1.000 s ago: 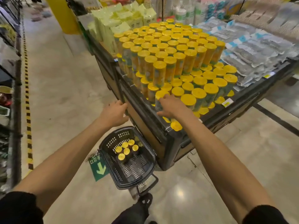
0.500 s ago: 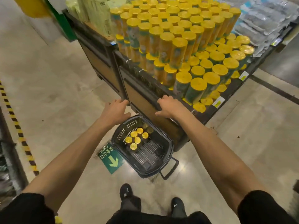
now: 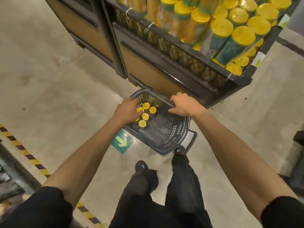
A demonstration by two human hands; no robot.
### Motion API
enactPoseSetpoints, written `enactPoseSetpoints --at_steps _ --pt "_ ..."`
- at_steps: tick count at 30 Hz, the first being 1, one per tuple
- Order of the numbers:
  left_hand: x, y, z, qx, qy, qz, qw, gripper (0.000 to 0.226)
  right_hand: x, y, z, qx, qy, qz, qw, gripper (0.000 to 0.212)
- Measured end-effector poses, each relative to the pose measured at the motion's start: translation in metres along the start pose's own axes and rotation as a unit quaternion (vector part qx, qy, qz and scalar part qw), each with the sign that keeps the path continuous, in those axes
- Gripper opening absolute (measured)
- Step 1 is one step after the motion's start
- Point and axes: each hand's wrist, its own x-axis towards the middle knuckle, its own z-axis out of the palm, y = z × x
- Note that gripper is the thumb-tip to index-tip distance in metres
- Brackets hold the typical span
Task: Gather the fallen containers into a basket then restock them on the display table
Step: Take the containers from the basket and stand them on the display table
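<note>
A dark grey plastic basket (image 3: 166,137) stands on the floor in front of the display table (image 3: 181,51). Several tall containers with yellow lids (image 3: 149,110) stand upright in the basket's far left corner. My left hand (image 3: 127,111) reaches into that corner, and its fingers lie over the lids on the left; whether they grip a container is hidden. My right hand (image 3: 185,105) holds the basket's far right rim with its fingers curled over the edge. On the table above, many more yellow-lidded containers (image 3: 222,28) stand packed together.
A green arrow sticker (image 3: 122,143) lies on the floor left of the basket. Yellow-black hazard tape (image 3: 24,151) runs along a shelf at lower left. My shoes (image 3: 143,168) stand just behind the basket's handle (image 3: 192,140). A dark object (image 3: 297,162) sits at the right edge.
My view has tilted down towards the floor. Both hands dropped from the table's edge to the basket: the left went in among the containers, the right took the rim.
</note>
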Motion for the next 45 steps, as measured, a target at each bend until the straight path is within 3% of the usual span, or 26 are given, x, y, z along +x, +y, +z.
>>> enactPoseSetpoints --at_steps 15,27,37,45 --pt "0.165 -0.082 0.220 -0.007 -0.011 -0.014 1.000 0.049 0.218 0.009 0.201 -0.021 -0.027 -0.032 0.999 0.056" --pt "0.290 -0.131 0.399 -0.008 -0.014 -0.073 0.997 0.056 0.387 0.041 0.348 -0.020 0.028 -0.061 0.998 0.057" --pt "0.356 -0.144 0.454 0.005 -0.022 -0.091 0.996 0.063 0.465 0.056 0.415 -0.002 0.036 -0.094 0.995 0.058" --pt "0.369 -0.154 0.483 0.025 -0.011 -0.082 0.996 0.072 0.481 0.060 0.445 0.000 0.130 -0.105 0.986 0.066"
